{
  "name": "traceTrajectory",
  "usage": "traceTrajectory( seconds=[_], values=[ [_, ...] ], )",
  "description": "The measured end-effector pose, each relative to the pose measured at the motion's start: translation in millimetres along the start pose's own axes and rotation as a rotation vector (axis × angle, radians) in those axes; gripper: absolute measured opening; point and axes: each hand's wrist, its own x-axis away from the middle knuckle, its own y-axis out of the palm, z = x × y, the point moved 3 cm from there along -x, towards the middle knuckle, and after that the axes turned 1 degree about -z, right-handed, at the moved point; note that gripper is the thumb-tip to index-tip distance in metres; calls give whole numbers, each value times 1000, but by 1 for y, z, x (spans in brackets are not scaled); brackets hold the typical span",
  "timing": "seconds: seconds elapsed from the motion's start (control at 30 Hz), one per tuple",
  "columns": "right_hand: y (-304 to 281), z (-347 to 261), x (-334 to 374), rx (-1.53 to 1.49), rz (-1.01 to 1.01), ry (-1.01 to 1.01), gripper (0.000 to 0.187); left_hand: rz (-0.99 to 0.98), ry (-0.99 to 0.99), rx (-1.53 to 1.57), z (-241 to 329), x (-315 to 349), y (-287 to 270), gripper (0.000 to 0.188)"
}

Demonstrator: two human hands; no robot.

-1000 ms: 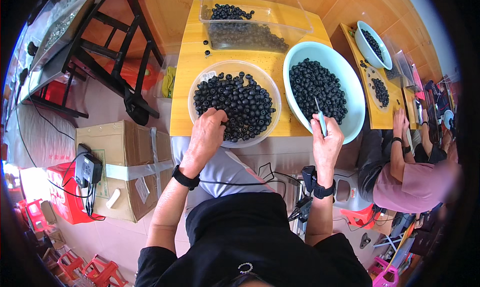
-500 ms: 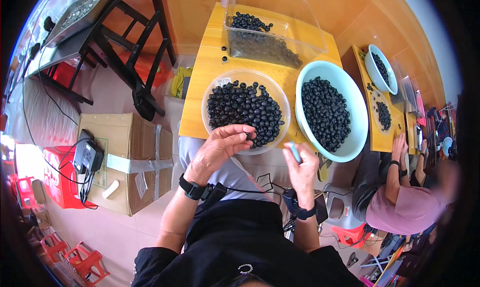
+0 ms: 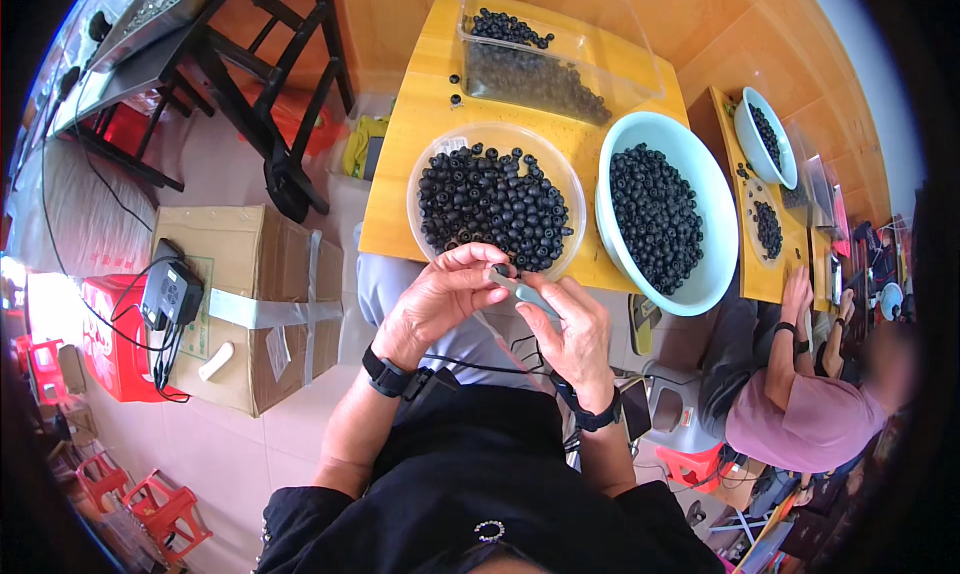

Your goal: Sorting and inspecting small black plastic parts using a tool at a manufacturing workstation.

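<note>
My left hand [image 3: 440, 299] pinches a black bead [image 3: 501, 271] between thumb and fingertips, just past the near rim of the round clear tray. In my right hand [image 3: 572, 332] is a small knife [image 3: 533, 295] with a pale blue handle. Its greyish blade end meets the bead, though my fingers partly hide the contact. Many loose black beads [image 3: 490, 199], some showing holes, fill the shallow round tray [image 3: 578, 206]. To its right stands a light blue basin [image 3: 722, 264], also filled with black beads.
On the yellow table [image 3: 425, 84] a clear rectangular bin [image 3: 635, 89] holds more beads at the back. A taped cardboard box [image 3: 240, 274] stands on the floor at left, carrying a black device [image 3: 172, 294]. Another person [image 3: 800, 404] sits at right beside a second table.
My right hand has moved left and up, bringing the knife against the bead. My left hand stays pinched on the bead. The view has shifted slightly.
</note>
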Motion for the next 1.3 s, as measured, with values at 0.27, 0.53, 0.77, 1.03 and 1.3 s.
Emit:
traceTrajectory(
  seconds=[0.27,0.53,0.77,1.03,1.3],
  values=[
    [3,2,2,26,15,-59,28,-63,-24,58,-5,-1,-2,24],
    [2,-1,0,38,6,-46,28,-69,-42,39,-7,-1,-5,29],
    [2,1,0,42,20,-50,28,-62,-35,-9,-6,-1,-4,30],
    [2,-1,0,39,9,-46,27,-46,-6,-31,-5,0,-3,25],
    [1,0,0,43,8,-37,26,-25,-23,-32,-5,0,-2,22]
  ],
)
